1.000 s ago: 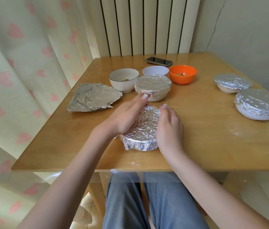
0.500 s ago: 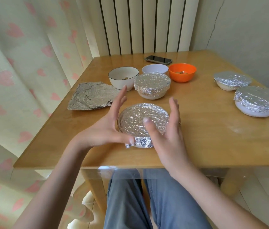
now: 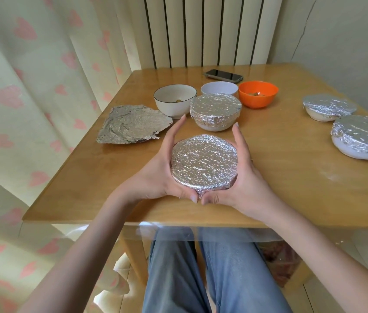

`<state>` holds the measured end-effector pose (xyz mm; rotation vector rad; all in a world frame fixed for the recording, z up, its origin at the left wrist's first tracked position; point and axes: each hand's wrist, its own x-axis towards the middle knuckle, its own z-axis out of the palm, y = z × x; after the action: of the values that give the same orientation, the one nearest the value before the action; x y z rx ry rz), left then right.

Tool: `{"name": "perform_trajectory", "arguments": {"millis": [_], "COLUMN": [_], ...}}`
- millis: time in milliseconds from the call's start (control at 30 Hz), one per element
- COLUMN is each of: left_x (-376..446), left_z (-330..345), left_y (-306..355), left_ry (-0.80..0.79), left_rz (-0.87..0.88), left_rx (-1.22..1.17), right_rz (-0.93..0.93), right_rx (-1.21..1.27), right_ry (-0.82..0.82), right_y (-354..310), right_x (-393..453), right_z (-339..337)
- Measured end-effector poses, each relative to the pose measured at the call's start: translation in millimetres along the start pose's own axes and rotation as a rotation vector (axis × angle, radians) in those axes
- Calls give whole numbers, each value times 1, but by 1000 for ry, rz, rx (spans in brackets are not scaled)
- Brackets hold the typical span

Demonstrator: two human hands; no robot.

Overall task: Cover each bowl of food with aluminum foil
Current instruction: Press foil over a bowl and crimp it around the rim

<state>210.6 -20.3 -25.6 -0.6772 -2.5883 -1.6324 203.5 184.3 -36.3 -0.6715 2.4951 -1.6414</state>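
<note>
Now both hands cup the foil-covered bowl (image 3: 204, 164) near the front edge of the table (image 3: 291, 177). The left hand (image 3: 160, 175) lies along the bowl's left side, its fingers (image 3: 174, 134) stretched up past the far rim and its thumb tucked under the near edge. The right hand (image 3: 244, 177) mirrors it on the right side, fingers reaching up the far side and thumb curved in below, so the two thumb tips almost meet beneath a small crimp of foil at the near rim. The fingers of both hands are curved round the bowl and hold it; whether the bowl rests on the table or is lifted off it, I cannot tell. The foil on this bowl is pressed flat and tight across the top and folded down over the rim.

Just behind it stands a second covered bowl (image 3: 215, 110), its white base showing under the foil. Behind that, in a row, are an uncovered white bowl with a dark rim (image 3: 175, 99) holding a little food, a plain white bowl (image 3: 219, 88) and an orange bowl (image 3: 257, 93) with food in it. A crumpled loose sheet of foil (image 3: 133, 124) lies flat on the left of the table. Two more covered bowls (image 3: 328, 107) (image 3: 362, 136) sit near the right edge. A dark phone (image 3: 223, 75) lies at the far side, by the radiator (image 3: 201, 30). A curtain with pink hearts (image 3: 31, 86) hangs on the left, and legs in blue jeans (image 3: 201, 272) show below the table.
</note>
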Motion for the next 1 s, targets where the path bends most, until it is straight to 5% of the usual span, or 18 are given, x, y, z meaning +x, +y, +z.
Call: {"name": "perform_trajectory", "arguments": {"millis": [333,467,633,833,1000], "left_x": [-7,-2,2,10,24], "left_z": [-16,-18,-7,24,-5], "left_y": [-3,-11,-13,-11,-21], "left_ry": [-89,-113,-4,296,239], "left_rz": [-144,-189,-203,-203,-373], "left_rx": [4,17,133,153,78], "right_rz": [134,250,350,358,354], "right_rx": [195,539,630,539,398], "right_ry": [-69,133,319,222,84], "right_y": [3,11,4,4,6], "right_x": [-10,-5,27,65,70], "right_z": [-13,0,27,2,-18]}}
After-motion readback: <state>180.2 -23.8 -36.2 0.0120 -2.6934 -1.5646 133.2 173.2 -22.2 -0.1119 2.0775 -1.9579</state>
